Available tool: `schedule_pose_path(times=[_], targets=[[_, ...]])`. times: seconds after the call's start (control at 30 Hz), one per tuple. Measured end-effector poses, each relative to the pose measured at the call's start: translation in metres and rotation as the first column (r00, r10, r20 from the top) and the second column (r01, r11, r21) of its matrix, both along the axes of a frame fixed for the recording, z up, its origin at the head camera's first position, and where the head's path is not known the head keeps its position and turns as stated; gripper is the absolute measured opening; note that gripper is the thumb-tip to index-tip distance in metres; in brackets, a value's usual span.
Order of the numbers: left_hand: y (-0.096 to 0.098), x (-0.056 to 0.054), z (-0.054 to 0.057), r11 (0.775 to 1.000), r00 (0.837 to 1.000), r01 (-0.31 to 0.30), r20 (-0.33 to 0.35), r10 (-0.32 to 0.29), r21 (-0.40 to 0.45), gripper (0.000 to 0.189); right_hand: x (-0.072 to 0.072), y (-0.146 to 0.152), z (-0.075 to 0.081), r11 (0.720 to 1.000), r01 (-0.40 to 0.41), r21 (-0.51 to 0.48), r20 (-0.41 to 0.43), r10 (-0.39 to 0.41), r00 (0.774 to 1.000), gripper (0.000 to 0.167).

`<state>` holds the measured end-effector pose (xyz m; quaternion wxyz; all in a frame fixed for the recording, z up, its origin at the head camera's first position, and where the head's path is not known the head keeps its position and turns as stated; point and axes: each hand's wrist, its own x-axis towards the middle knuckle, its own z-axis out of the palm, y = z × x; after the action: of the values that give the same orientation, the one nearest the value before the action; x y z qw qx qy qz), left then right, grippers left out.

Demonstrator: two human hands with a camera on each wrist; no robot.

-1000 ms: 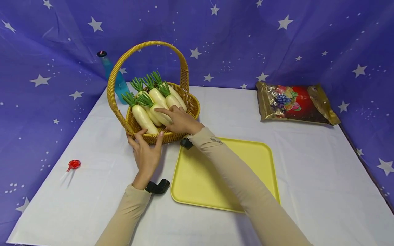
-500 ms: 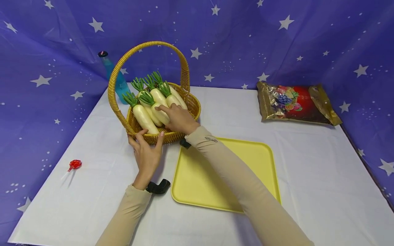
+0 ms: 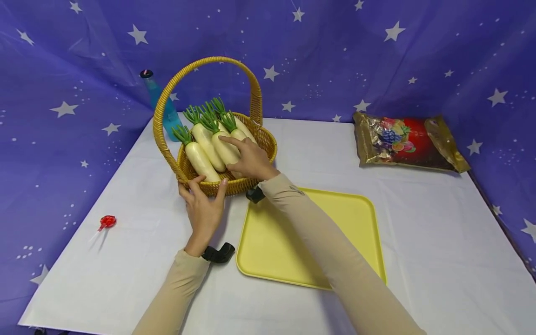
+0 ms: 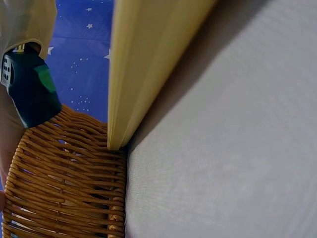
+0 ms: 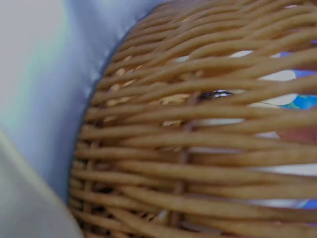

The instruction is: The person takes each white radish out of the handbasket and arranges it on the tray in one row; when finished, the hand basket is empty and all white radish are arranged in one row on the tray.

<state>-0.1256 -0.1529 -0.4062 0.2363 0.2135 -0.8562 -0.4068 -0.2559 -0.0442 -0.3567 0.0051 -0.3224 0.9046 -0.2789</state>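
Note:
In the head view a woven basket (image 3: 268,144) with a tall arched handle holds several white radishes with green tops. My right hand (image 3: 251,160) reaches over the near rim and grips a white radish (image 3: 224,148), its index finger and thumb on either side. Another white radish (image 3: 201,163) lies at the left of the basket. My left hand (image 3: 204,209) holds the basket's near rim, fingers at the rim and thumb against the outside. Both wrist views show mostly the woven basket wall (image 4: 64,183), and the radishes are largely hidden there.
A yellow tray (image 3: 284,251) lies under my right forearm, in front of the basket. Behind the basket stands a blue bottle (image 3: 170,118). A red-wrapped lollipop (image 3: 107,222) lies at left, and a gold and red bag (image 3: 410,142) at back right.
The radish in my right hand has shifted up and right, its green top now farther back over the others. My left hand stays on the rim. The head view has shifted slightly.

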Motion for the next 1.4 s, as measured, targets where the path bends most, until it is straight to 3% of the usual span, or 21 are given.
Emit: schedule_pose_path(times=[0.1, 0.17, 0.23, 0.33, 0.47, 0.53, 0.63, 0.73, 0.93, 1.03, 1.2, 1.4], targets=[[-0.001, 0.000, 0.000, 1.000, 1.000, -0.002, 0.003, 0.002, -0.002, 0.064, 0.000, 0.002, 0.000, 0.987, 0.034, -0.155, 0.080, -0.021, 0.997, 0.074], [-0.001, -0.001, -0.001, 1.000, 1.000, -0.006, 0.001, 0.006, -0.003, 0.064, -0.001, 0.005, 0.001, 0.954, 0.051, -0.297, 0.162, -0.003, 0.987, 0.075], [-0.001, -0.001, -0.001, 1.000, 1.000, -0.007, -0.005, 0.007, -0.006, 0.064, 0.000, 0.009, 0.002, 0.895, 0.085, -0.438, 0.255, 0.034, 0.966, 0.076], [-0.001, -0.001, -0.001, 1.000, 1.000, -0.007, -0.005, 0.007, -0.005, 0.064, 0.001, 0.018, 0.007, 0.778, 0.147, -0.611, 0.366, 0.113, 0.924, 0.076], [-0.001, 0.000, -0.002, 1.000, 1.000, -0.012, 0.001, 0.012, -0.004, 0.064, 0.008, 0.039, 0.018, 0.645, 0.222, -0.732, 0.445, 0.205, 0.872, 0.076], [0.000, -0.001, -0.003, 1.000, 1.000, -0.013, 0.003, 0.013, -0.002, 0.064, 0.016, 0.054, 0.025, 0.596, 0.250, -0.763, 0.473, 0.252, 0.844, 0.075], [0.001, -0.001, -0.004, 1.000, 1.000, -0.010, 0.009, 0.009, 0.003, 0.064, 0.037, 0.078, 0.032, 0.561, 0.294, -0.774, 0.519, 0.296, 0.802, 0.075], [0.002, -0.001, -0.003, 1.000, 1.000, -0.004, 0.014, 0.004, 0.010, 0.064, 0.065, 0.100, 0.027, 0.572, 0.336, -0.748, 0.565, 0.285, 0.774, 0.076], [0.001, -0.002, -0.003, 1.000, 1.000, -0.011, 0.005, 0.011, 0.013, 0.064, 0.120, 0.118, -0.010, 0.663, 0.413, -0.624, 0.671, 0.184, 0.719, 0.077], [0.001, -0.003, -0.002, 1.000, 1.000, 0.001, 0.013, -0.001, 0.014, 0.065, 0.141, 0.119, -0.027, 0.698, 0.447, -0.559, 0.722, 0.145, 0.676, 0.080], [0.000, -0.002, 0.000, 1.000, 1.000, -0.006, 0.012, 0.005, 0.019, 0.064, 0.156, 0.111, -0.042, 0.750, 0.446, -0.489, 0.773, 0.136, 0.619, 0.081], [-0.002, -0.001, -0.001, 1.000, 1.000, -0.010, 0.006, 0.010, 0.007, 0.064, 0.157, 0.099, -0.045, 0.810, 0.424, -0.405, 0.783, 0.069, 0.618, 0.079]])
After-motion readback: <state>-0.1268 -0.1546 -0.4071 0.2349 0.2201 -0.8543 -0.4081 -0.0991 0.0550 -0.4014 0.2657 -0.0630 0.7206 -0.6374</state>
